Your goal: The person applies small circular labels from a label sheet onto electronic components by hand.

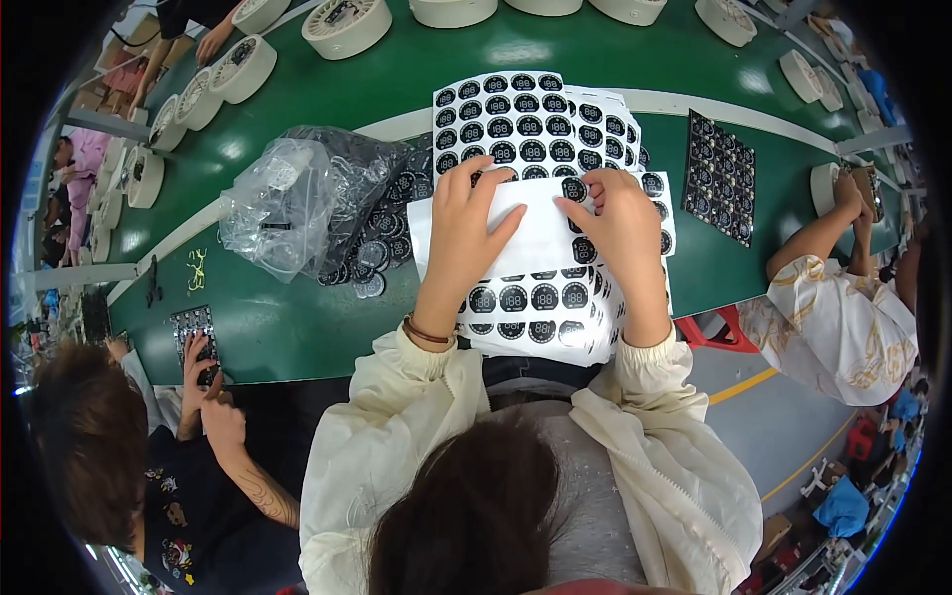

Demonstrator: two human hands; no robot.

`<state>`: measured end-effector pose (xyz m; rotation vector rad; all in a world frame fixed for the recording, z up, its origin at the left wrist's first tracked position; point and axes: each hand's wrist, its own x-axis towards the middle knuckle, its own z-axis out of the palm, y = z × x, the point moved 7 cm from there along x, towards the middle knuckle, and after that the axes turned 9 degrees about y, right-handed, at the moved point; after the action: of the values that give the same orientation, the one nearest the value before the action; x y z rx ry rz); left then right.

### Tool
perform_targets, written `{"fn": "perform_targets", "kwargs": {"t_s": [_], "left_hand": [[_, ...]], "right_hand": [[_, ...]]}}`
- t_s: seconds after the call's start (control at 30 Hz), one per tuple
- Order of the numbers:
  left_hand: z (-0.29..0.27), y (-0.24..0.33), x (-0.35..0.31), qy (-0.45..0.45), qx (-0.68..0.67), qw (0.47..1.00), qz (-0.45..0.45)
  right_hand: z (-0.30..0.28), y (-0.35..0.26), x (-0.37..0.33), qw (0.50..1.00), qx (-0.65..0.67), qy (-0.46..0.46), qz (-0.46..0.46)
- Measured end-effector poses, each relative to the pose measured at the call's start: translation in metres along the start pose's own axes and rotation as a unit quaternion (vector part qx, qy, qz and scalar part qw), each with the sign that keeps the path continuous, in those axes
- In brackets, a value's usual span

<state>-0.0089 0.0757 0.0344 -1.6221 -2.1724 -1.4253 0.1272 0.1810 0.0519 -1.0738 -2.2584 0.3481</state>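
A white backing sheet (526, 223), mostly bare, lies across a stack of label sheets in front of me. My left hand (464, 223) rests on its left part, fingers spread. At the right end of this sheet, my right hand (623, 216) has its fingers curled, thumb and forefinger at a round black sticker (573, 189) with a display-like print. More black stickers run down that edge below it. Beyond my hands lies a sheet of stickers (501, 114) in rows; others (535, 297) show beneath, toward me. Part of the right fingertips is hidden.
Left of the sheets, a clear plastic bag (283, 203) lies beside a pile of round black pieces (382, 243). A circuit-board panel (719, 177) is at the right. Round cream housings (347, 25) line the conveyor's far side. Co-workers (213, 397) (833, 317) sit on both sides.
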Motion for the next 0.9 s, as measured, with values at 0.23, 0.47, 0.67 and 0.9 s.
{"fn": "perform_targets", "kwargs": {"t_s": [0.23,0.47,0.67,0.9], "left_hand": [[0.003,-0.002,-0.002,0.011,-0.010,1.000,-0.007],[0.004,-0.001,-0.001,0.012,-0.012,1.000,-0.004],[0.003,0.000,-0.003,0.013,-0.009,1.000,0.002],[0.000,0.002,-0.006,0.027,-0.014,0.999,0.015]], "right_hand": [[0.008,0.000,0.010,1.000,-0.021,-0.011,0.014],[0.001,0.005,0.004,0.993,0.120,0.015,0.009],[0.014,0.039,-0.010,0.908,0.393,-0.011,0.147],[0.014,0.038,-0.012,0.893,0.420,0.028,0.161]]}}
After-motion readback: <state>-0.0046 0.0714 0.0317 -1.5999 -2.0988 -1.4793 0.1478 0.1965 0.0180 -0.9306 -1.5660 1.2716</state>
